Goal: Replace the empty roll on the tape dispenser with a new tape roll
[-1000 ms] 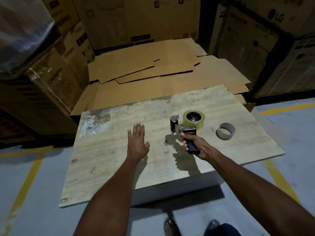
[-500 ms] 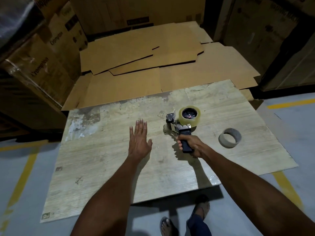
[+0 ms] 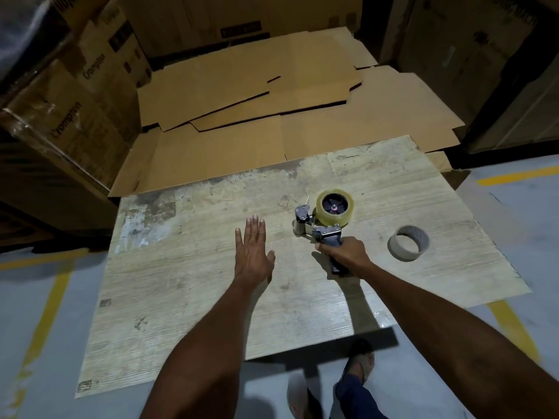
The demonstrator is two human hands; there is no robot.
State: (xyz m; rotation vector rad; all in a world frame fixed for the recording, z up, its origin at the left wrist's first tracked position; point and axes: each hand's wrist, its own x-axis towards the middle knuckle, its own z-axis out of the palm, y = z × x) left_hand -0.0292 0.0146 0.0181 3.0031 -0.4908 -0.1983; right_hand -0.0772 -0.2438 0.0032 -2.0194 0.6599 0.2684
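Head view, looking down: at the bottom edge are two sandalled feet [image 3: 360, 365] and a blue trouser leg [image 3: 351, 397] on a grey floor [image 3: 453, 388] marked with yellow lines [image 3: 45, 322].

Both bare forearms reach forward over a worn, pale wooden board [image 3: 181, 282] that serves as the work surface. The left hand [image 3: 252, 252] is spread flat, palm down, with its fingers straight and close together, and it holds nothing. It lies over the middle of the board, but from this angle it is hard to tell whether the palm presses on the wood or sits just above it.

The right hand [image 3: 344, 252] has its fingers wrapped tightly round the dark handle of the tape dispenser [image 3: 317, 229]. The dispenser stands on the board just right of the left hand, with its metal head pointing left. A full tape roll [image 3: 329, 221], clear and yellowish, sits on the dispenser's hub with its dark spokes facing the camera.

The empty core [image 3: 403, 252], a grey cardboard ring, lies on the board to the right, apart from both the dispenser and the hand.

Beyond the board's far edge, flattened cardboard sheets [image 3: 242, 95] lie overlapping on the ground. Stacked brown cartons [image 3: 75, 116] stand behind them and on the left, some printed with the word "Crompton". More cartons rise in shadow on the right.
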